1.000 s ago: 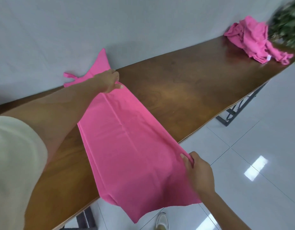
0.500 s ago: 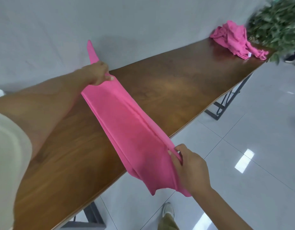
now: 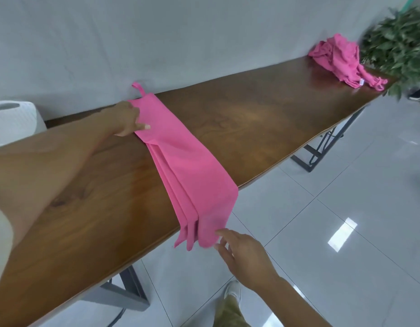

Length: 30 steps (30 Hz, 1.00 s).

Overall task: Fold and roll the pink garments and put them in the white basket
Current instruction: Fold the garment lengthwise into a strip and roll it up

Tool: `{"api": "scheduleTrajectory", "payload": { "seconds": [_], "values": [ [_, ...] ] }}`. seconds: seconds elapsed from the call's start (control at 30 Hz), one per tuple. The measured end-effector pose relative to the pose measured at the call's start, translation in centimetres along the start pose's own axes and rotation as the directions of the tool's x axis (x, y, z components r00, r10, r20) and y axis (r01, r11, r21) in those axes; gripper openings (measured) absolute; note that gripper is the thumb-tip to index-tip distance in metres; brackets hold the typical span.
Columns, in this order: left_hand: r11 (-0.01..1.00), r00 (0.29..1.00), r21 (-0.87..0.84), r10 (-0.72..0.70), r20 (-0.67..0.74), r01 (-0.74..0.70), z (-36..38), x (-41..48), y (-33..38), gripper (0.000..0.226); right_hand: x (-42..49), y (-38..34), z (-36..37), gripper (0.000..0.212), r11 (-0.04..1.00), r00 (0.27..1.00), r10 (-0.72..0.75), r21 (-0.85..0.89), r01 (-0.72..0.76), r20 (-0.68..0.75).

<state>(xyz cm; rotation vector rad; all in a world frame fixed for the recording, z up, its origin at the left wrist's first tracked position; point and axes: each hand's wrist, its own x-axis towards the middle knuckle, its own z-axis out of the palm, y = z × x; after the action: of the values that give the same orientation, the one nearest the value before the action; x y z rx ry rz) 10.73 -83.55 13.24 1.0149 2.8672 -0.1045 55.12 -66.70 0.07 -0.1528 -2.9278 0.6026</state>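
left hand (image 3: 130, 119) pinches one end of the folded pink garment (image 3: 187, 166) across the table (image 3: 263, 119); right hand (image 3: 245, 252) (fingers spread, loose) touches the overhanging end opposite that pinch.

Wooden desk (image 3: 263, 119) along the wall. Folded pink garment (image 3: 187, 171) lies across it, one end hanging off the front edge; crumpled pink pile (image 3: 338, 57) at the far end.
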Motion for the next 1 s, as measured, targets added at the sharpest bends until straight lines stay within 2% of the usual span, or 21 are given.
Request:
{"api": "scheduleTrajectory", "payload": {
  "seconds": [0.1,0.4,0.5,0.7,0.87,1.0],
  "values": [
    [1.0,1.0,-0.012,-0.002,0.012,0.002,0.9,-1.0,1.0,0.053,0.6,0.1,-0.7,0.029,0.999,0.999,0.036,0.02,-0.037,0.022],
    [0.975,0.99,-0.196,0.12,0.07,-0.104,7.3,-1.2,7.1,0.083,2.1,1.9,-2.7,0.031,0.993,0.991,0.108,0.034,-0.11,0.074],
    [0.978,0.988,-0.182,0.122,0.089,-0.105,9.1,-0.9,8.4,0.086,3.0,2.9,-3.8,0.032,0.992,0.991,0.115,0.045,-0.118,0.07],
    [0.972,0.992,-0.233,0.009,0.129,0.022,11.0,-2.8,9.8,0.09,6.3,5.5,-5.9,0.032,0.992,0.995,0.099,0.075,-0.101,0.027],
    [0.938,0.995,-0.337,-0.054,0.078,0.077,12.0,-6.1,11.9,0.088,10.3,8.2,-6.9,0.031,0.995,1.0,0.031,0.092,-0.031,0.001],
    [0.935,0.998,-0.348,-0.065,0.025,0.069,12.8,-8.6,13.5,0.107,13.8,10.1,-7.0,0.027,0.99,0.997,-0.067,0.123,0.063,0.026]
  ]
}}
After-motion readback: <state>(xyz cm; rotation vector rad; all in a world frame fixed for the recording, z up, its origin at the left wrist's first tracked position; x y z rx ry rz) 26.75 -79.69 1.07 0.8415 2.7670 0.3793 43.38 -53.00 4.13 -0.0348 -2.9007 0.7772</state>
